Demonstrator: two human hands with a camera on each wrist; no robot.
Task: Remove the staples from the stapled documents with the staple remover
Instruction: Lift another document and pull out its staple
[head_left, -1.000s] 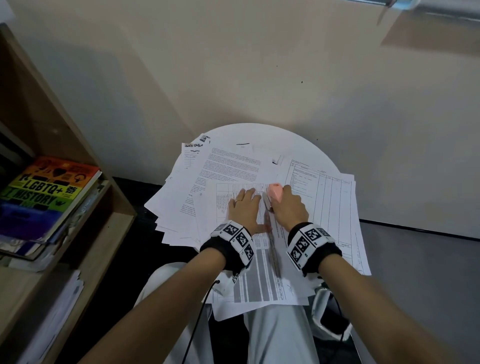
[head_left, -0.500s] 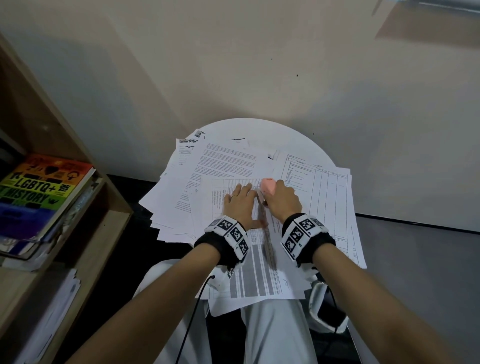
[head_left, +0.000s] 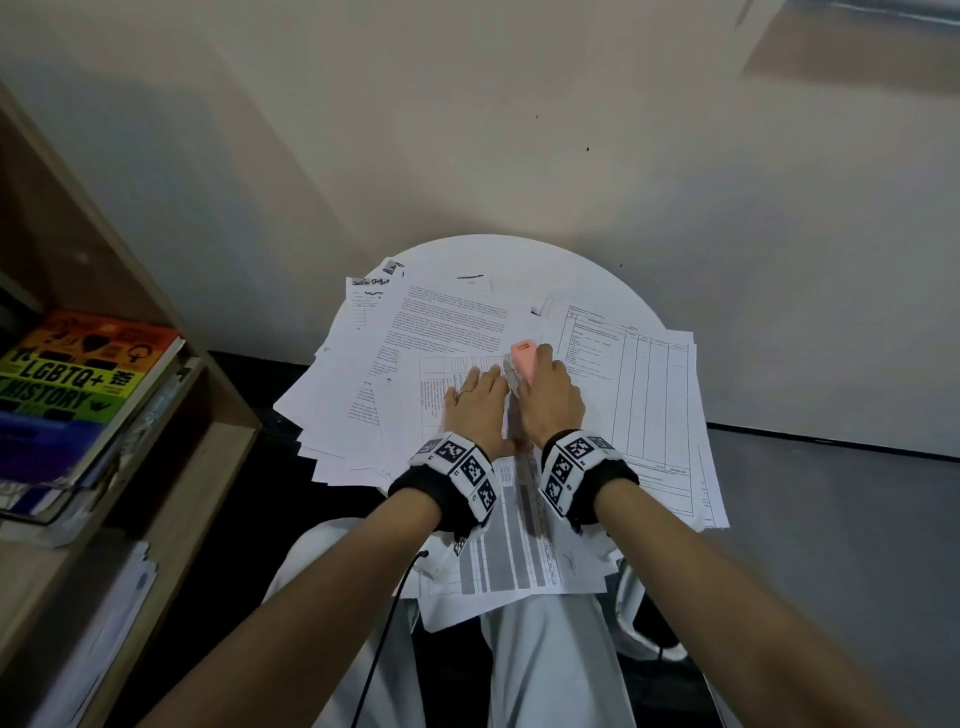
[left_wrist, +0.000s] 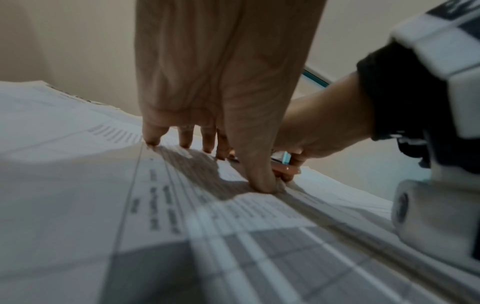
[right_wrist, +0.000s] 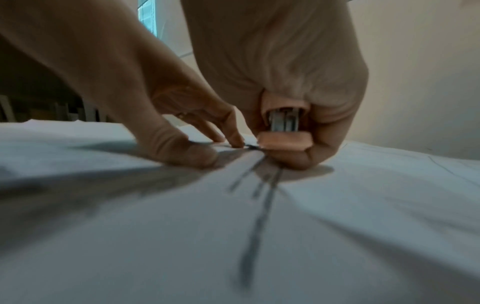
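Both hands have edged forward: right hand (head_left: 550, 400) grips the staple remover (head_left: 522, 364) (left hand (head_left: 475, 410) flat on the document (head_left: 498, 561)); yanking could tear paper.

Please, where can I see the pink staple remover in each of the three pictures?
Head: the pink plastic staple remover is at centre, in the right hand.
Left wrist: a sliver at centre-right, behind the left thumb.
Right wrist: upper centre.
Shared landmark: the left hand pressing the printed table document.
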